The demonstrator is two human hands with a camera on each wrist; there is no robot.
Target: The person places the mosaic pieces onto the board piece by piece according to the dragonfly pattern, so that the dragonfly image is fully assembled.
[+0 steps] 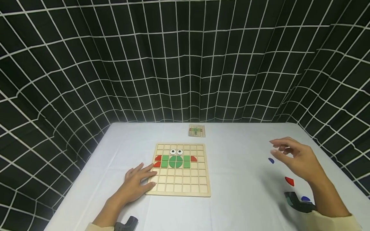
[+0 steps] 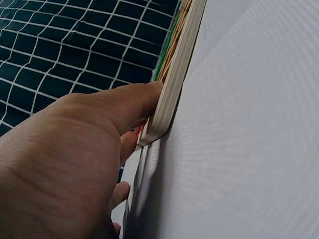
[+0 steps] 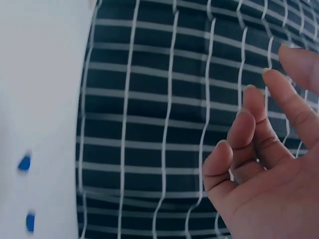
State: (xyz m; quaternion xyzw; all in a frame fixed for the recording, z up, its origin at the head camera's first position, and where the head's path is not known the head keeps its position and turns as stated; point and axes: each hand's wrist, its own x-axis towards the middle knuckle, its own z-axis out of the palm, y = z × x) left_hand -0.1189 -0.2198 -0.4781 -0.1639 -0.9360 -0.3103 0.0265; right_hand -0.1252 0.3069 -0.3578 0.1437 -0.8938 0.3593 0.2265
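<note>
The pale wooden square grid board (image 1: pixel 178 180) lies flat on the white cloth-covered surface (image 1: pixel 237 192). Its compartments hold two round white eye pieces (image 1: pixel 172 152), a green circle (image 1: pixel 172 161), green square pieces (image 1: pixel 165 158) and red quarter-round pieces (image 1: pixel 157 164). The left hand (image 1: pixel 136 183) rests its fingers on the board's left edge, grip relaxed. The right hand (image 1: pixel 299 160) hangs above the surface, grip released, near a loose red piece (image 1: pixel 289 181). Only the left wrist view shows the board's side thickness closely.
</note>
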